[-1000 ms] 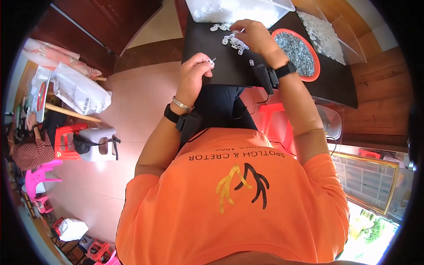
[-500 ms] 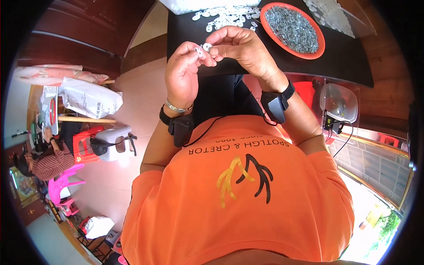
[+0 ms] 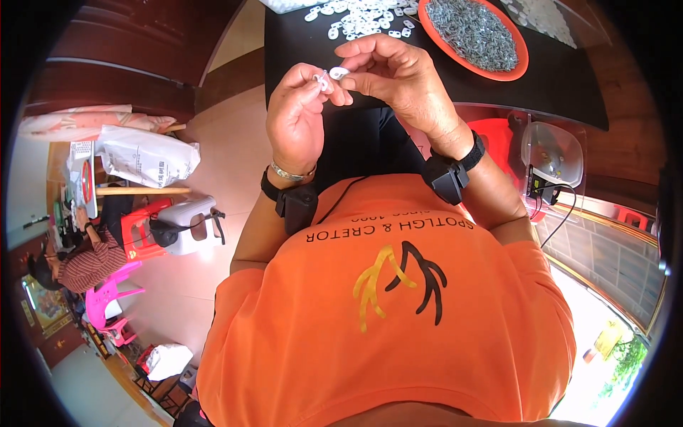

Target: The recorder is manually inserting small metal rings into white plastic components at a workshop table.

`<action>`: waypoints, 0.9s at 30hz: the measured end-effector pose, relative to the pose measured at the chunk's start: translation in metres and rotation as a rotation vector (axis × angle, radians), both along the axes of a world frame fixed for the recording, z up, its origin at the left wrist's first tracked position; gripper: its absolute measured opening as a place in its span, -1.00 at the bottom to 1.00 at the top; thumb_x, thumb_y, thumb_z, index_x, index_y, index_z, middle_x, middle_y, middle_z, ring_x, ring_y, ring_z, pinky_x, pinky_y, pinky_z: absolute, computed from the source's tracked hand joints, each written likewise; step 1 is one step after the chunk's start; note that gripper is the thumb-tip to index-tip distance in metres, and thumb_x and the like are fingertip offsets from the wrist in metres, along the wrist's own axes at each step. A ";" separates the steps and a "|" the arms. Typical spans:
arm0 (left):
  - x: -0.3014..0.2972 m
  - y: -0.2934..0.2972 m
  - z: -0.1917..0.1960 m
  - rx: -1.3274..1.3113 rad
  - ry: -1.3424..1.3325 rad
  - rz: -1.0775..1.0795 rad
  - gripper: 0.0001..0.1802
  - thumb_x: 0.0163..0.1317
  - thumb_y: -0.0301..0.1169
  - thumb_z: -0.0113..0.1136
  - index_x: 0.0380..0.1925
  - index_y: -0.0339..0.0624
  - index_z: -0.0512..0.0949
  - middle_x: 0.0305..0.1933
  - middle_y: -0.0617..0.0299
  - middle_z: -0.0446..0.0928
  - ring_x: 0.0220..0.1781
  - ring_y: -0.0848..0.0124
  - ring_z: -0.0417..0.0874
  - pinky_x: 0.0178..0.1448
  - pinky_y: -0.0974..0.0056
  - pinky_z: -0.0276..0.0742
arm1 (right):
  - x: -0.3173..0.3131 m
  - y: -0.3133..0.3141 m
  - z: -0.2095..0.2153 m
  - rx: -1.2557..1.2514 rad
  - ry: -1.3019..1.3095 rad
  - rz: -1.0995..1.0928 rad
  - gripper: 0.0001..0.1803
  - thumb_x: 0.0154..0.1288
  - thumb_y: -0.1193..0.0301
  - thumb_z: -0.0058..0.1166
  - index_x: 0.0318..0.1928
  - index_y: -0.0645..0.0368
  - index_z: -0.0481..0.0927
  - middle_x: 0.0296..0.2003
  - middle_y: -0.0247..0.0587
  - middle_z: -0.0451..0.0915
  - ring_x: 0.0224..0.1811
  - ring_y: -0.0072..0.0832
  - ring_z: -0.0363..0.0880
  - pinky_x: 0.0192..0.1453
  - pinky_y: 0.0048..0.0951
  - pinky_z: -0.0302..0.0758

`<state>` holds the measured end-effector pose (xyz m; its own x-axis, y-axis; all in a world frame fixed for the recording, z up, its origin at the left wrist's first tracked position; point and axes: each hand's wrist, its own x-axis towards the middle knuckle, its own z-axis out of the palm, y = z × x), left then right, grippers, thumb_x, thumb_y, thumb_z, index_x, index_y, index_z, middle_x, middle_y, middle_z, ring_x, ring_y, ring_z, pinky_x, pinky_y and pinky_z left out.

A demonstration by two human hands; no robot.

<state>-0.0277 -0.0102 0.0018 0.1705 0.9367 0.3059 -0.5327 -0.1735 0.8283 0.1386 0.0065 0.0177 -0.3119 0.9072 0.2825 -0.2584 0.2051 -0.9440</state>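
Above the near edge of the dark table, my left hand (image 3: pixel 295 107) is closed, pinching small white plastic pieces (image 3: pixel 322 82) between thumb and fingers. Just to its right, a white oval piece with a hole (image 3: pixel 339 73) sits at the thumb tip of my right hand (image 3: pixel 405 78). That hand's index finger arches away from the thumb, and its other fingers are partly hidden. Beyond the hands, many similar white pieces (image 3: pixel 363 21) lie loose on the tabletop. An orange-red plate (image 3: pixel 523 60) heaped with small grey metal pins or screws (image 3: pixel 469 35) stands at the right.
The dark table (image 3: pixel 555 92) curves off to the right. A clear bag of pale pieces (image 3: pixel 541 21) lies beyond the plate. Under the table's right side are a red stool (image 3: pixel 491 135) and a clear plastic tub (image 3: pixel 551 153). At far left a person in a striped top (image 3: pixel 92 260) sits.
My right hand has shifted slightly right and down, with the white oval piece now showing more fully between the hands. My left hand stays nearly where it was.
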 end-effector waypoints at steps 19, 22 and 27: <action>-0.002 -0.005 0.003 0.013 0.029 0.068 -0.81 0.25 -0.41 -0.12 -0.37 -0.32 0.42 -0.43 0.12 0.48 -0.36 0.34 0.50 -0.12 0.24 0.46 | -0.001 -0.001 -0.003 0.024 -0.115 0.058 -0.79 0.26 0.63 0.13 -0.09 0.32 0.60 -0.25 -0.27 0.64 -0.22 -0.61 0.63 -0.05 -0.61 0.57; -0.002 -0.004 0.000 -0.009 0.020 0.069 -0.81 0.25 -0.41 -0.12 -0.37 -0.33 0.41 -0.43 0.13 0.47 -0.37 0.36 0.50 -0.13 0.25 0.47 | -0.001 -0.002 -0.005 0.004 -0.145 0.034 -0.79 0.26 0.63 0.13 -0.08 0.31 0.60 -0.26 -0.28 0.64 -0.21 -0.60 0.63 -0.04 -0.60 0.57; -0.001 -0.003 -0.003 -0.034 0.013 0.058 -0.80 0.26 -0.40 -0.11 -0.38 -0.33 0.41 -0.44 0.14 0.47 -0.36 0.35 0.50 -0.14 0.25 0.46 | -0.002 -0.002 -0.009 0.019 -0.085 0.016 -0.80 0.25 0.63 0.13 -0.10 0.30 0.61 -0.32 -0.29 0.64 -0.27 -0.61 0.62 -0.12 -0.60 0.58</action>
